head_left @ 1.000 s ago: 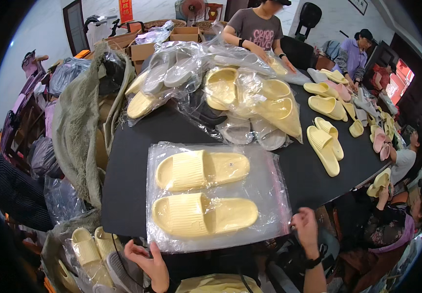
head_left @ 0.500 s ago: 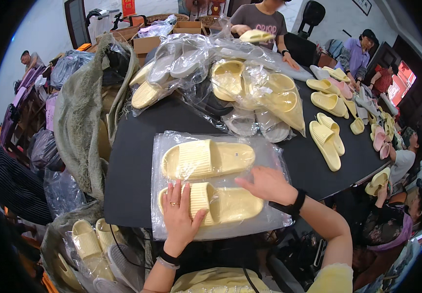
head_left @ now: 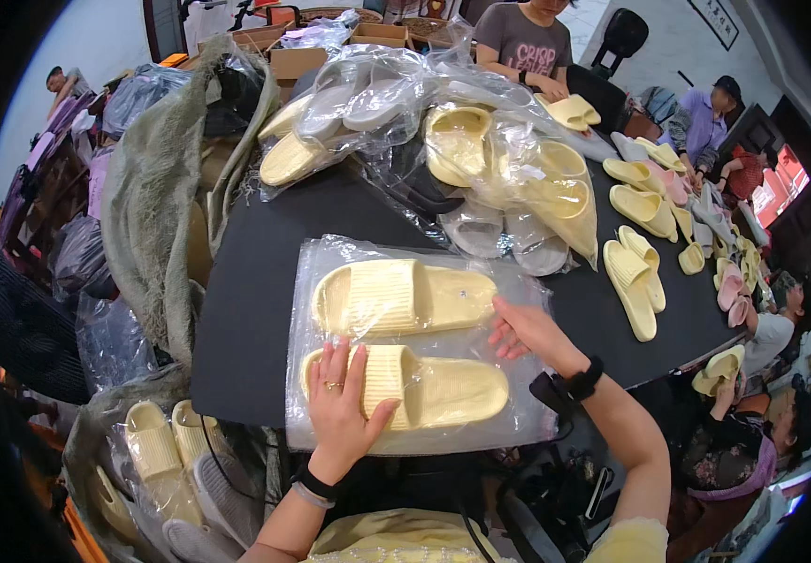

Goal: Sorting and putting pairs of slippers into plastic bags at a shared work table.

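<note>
Two pale yellow slippers lie side by side inside a clear plastic bag (head_left: 527, 413), flat on the black table in front of me. The far slipper (head_left: 382, 298) and the near slipper (head_left: 452, 392) both have ribbed straps on the left and heels to the right. My left hand (head_left: 343, 408) rests on the bag with fingers spread over the toe and strap of the near slipper. My right hand (head_left: 526, 330) hovers at the bag's right side, by the far slipper's heel, its fingers apart and holding nothing.
Beyond the bag, bagged yellow slippers (head_left: 462, 145) and grey slippers (head_left: 373, 103) are heaped on the table (head_left: 246, 324). Loose slippers (head_left: 633, 272) line its right side. A sack (head_left: 157, 206) stands at the left; another with slippers (head_left: 152, 441) is lower left. Several people work around.
My right hand has opened and lifted slightly from the bag near the heels. My left hand stays on the near slipper. Across the table, a person has lowered a yellow slipper.
</note>
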Demonstrator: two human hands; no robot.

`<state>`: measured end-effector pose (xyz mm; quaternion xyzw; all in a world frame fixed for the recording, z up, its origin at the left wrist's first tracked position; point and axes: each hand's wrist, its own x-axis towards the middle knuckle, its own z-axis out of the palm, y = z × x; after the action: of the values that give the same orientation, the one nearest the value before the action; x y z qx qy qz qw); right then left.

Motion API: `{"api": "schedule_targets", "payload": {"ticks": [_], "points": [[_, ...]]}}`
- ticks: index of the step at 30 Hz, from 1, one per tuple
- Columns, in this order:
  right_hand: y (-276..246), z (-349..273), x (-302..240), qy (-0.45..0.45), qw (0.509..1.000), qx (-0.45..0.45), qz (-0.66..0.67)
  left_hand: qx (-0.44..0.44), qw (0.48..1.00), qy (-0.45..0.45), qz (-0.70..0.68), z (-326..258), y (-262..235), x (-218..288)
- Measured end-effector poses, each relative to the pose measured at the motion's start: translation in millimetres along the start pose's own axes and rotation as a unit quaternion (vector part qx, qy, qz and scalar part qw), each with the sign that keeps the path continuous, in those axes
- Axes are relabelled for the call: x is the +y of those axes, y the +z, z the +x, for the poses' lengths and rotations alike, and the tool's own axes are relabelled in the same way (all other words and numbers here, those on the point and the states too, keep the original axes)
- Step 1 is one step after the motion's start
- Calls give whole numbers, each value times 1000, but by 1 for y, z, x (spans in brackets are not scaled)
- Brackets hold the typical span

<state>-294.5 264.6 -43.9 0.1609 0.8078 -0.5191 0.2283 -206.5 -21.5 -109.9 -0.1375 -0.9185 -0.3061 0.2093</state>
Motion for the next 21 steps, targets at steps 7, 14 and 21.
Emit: {"api": "schedule_targets", "payload": {"ticks": [7,14,21], "points": [[-22,11,25,-154,964,30,216,3,1000,1,6,-1,1,3],[-63,5,58,-84,905,36,416,0,1000,8,10,2,-1,6],[-17,-74,59,-157,981,62,92,1,1000,5,13,3,1,9]]}}
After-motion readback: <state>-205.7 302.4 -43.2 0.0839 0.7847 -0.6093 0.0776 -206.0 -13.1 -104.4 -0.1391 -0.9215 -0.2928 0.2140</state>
